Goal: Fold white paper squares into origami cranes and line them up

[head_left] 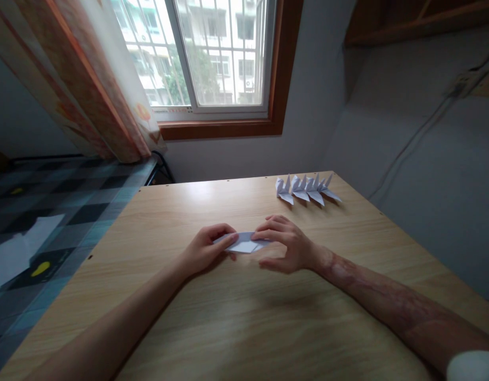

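A small folded piece of white paper [244, 243] is in front of me near the middle of the table, with flat creased layers and a pointed lower edge. My left hand [208, 246] pinches its left end, thumb on top and fingers behind and beneath. On the other end rest the fingertips of my right hand [286, 243]. That hand's fingers are stretched out over the paper, and its thumb stands apart, below the paper's edge. My fingers cover both ends of the paper.
Several folded white paper cranes [307, 190] stand in a row at the table's far right. The wooden table [244, 328] meets a wall on the right. To the left, white sheets [22, 248] lie on a checked bedspread [93, 211]. A window [212, 53] is ahead.
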`<action>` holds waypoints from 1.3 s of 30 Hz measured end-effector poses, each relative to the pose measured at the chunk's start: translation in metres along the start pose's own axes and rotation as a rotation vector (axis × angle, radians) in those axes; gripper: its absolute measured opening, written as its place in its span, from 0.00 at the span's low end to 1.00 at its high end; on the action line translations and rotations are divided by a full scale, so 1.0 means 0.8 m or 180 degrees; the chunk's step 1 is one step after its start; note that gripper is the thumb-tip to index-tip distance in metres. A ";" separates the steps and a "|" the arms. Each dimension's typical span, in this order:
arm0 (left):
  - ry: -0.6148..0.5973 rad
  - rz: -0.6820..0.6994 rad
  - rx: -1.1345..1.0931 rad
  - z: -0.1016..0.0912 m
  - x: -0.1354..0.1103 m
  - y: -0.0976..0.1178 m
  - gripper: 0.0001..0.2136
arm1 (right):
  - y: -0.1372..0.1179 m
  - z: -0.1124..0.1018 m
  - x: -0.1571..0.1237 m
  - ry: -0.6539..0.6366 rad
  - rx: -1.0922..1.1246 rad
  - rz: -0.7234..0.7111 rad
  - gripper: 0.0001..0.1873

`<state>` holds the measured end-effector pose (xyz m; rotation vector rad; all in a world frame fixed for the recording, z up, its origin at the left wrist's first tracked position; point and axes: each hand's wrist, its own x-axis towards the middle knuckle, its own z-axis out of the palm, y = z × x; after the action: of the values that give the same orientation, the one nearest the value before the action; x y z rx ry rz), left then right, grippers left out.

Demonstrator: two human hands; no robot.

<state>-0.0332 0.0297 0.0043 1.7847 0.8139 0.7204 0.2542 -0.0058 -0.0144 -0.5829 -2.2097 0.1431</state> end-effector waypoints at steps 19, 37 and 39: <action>-0.0124 0.1031 0.1461 0.003 0.006 -0.004 0.14 | 0.020 0.011 0.000 -0.0168 0.0235 0.0923 0.08; 0.0430 0.1214 0.2254 0.011 0.007 -0.008 0.09 | 0.026 0.016 -0.004 -0.0267 -0.0251 0.0847 0.08; 0.0463 0.1279 0.2357 0.012 0.006 -0.010 0.10 | 0.025 0.017 -0.005 -0.0278 -0.0252 0.0869 0.09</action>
<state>-0.0245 0.0309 -0.0057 2.6368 0.8968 0.8826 0.2535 0.0115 -0.0317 -0.9379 -2.2182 0.2272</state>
